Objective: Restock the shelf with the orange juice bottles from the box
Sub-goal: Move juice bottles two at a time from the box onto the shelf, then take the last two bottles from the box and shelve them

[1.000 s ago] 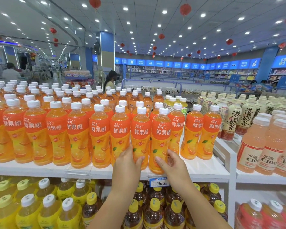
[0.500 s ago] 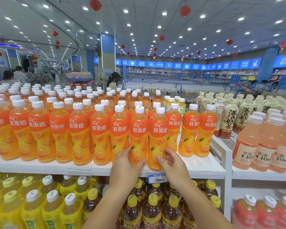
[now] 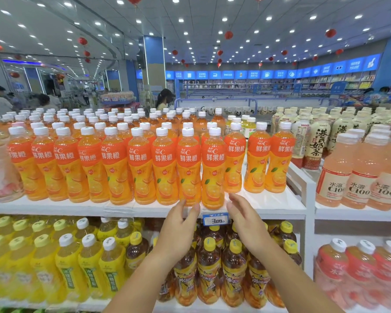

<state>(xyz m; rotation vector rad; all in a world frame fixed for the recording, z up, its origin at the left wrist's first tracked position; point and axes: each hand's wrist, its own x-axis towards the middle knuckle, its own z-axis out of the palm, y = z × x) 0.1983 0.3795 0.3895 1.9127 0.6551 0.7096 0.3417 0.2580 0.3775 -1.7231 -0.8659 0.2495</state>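
**Q:** Biggest risk from here, quick?

**A:** Start with the shelf (image 3: 269, 203). The top is smooth white, and the front row of orange juice bottles (image 3: 113, 166) stands right at its lip. They're tall, narrow and packed side by side. If I nudge one backward, I judge it dominoes into the rows behind. If I nudge one forward, it drops off the edge toward the brown tea bottles (image 3: 209, 267) at 6 o'clock.

**Q:** Which ones would go?

**A:** Most likely the two nearest me. The left front bottle (image 3: 188, 168) is one. The right front bottle (image 3: 213, 172) is the other, and it sits furthest forward, just above the price tag (image 3: 216, 220). A careless finger at either base would do it.

**Q:** Hands?

**A:** Both are released, fingers loose, gripping nothing. My left hand (image 3: 178, 227) has the left front bottle at 12 o'clock. Its fingertips are at the bottle's base, touching or just off, and I can't tell which. My right hand (image 3: 246, 222) has the right front bottle at 11 o'clock, just beside the fingers, which are blurred. There's bare shelf at 1 o'clock.

**Q:** Box?

**A:** Not in view.
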